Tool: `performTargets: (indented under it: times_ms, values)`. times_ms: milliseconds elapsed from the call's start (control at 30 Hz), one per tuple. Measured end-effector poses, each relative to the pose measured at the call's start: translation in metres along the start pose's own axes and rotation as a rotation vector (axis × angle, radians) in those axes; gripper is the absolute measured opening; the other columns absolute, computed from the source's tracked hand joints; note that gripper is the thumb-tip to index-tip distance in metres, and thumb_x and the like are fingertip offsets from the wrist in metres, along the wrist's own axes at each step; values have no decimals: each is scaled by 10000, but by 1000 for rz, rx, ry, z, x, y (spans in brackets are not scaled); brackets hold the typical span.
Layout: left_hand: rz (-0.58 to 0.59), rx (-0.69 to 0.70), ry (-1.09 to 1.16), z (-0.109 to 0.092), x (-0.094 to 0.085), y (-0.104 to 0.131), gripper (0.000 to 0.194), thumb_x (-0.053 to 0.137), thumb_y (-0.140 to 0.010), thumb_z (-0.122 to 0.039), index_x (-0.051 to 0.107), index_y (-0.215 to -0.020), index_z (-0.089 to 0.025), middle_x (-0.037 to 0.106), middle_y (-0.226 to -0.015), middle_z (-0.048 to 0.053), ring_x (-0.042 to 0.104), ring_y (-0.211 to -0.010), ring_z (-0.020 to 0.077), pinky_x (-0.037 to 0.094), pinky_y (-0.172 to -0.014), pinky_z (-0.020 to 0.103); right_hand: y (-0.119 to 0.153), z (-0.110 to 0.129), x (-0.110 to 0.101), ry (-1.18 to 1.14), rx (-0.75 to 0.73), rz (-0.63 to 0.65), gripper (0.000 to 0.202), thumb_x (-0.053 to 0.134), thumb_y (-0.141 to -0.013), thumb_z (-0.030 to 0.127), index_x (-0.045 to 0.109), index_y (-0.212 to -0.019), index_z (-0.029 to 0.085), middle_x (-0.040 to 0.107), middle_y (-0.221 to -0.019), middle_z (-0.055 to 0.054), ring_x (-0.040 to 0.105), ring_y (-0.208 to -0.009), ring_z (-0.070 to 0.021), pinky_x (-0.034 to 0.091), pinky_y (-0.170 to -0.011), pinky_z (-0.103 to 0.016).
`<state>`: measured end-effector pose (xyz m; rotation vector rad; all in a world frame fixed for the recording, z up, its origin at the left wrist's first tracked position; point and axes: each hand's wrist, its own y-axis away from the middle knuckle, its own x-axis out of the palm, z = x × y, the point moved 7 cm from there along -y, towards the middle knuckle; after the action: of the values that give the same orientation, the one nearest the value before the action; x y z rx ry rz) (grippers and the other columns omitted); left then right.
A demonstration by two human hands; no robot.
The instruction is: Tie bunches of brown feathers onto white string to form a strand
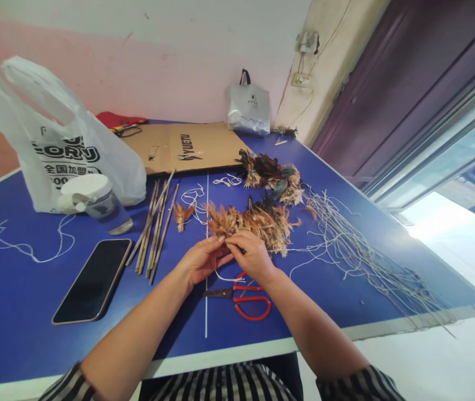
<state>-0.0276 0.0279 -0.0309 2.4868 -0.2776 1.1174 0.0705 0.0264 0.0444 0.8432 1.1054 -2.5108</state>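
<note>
My left hand [204,259] and my right hand [250,255] meet at the middle of the blue table, fingertips pinched together at the base of a brown feather bunch [222,218]. White string [279,250] runs out to the right of my right hand, and a short end hangs below the fingers. More brown feather bunches [273,225] lie just behind and to the right. Red-handled scissors [251,301] rest below my hands, blades pointing left. What exactly each fingertip holds is too small to tell apart.
Left of my hands lie thin sticks [157,228], a small feather bunch [182,216], a phone [93,281], a lidded cup [107,206] and a plastic bag [82,139]. Many strings [354,250] spread to the right. Cardboard [182,146] and a silver bag [249,108] are behind.
</note>
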Motion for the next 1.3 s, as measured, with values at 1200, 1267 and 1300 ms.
performTargets:
  times_ms: [1200,1267,1300]
  values:
    - [-42,101,-342,-7,11,6,187,719,-654,-230,700,-780,-93,669,-727,75,604,-672,125,489,-668,230,2,-33,-11,-403,456,-4,155,615,-724,337,601,-718,183,601,-638,-10,525,-594,-134,410,-577,-262]
    - [-57,149,-449,-9,13,7,193,732,-631,-261,708,-738,-102,668,-703,70,594,-656,131,480,-678,248,2,-34,-12,-422,474,-21,139,611,-721,317,601,-691,181,599,-614,-8,526,-579,-133,409,-565,-261]
    - [-60,176,-502,-9,15,7,188,733,-625,-270,710,-719,-108,666,-687,63,587,-646,131,474,-682,253,2,-33,-11,-438,480,-25,131,608,-720,307,598,-687,181,597,-603,-6,526,-566,-131,409,-556,-260]
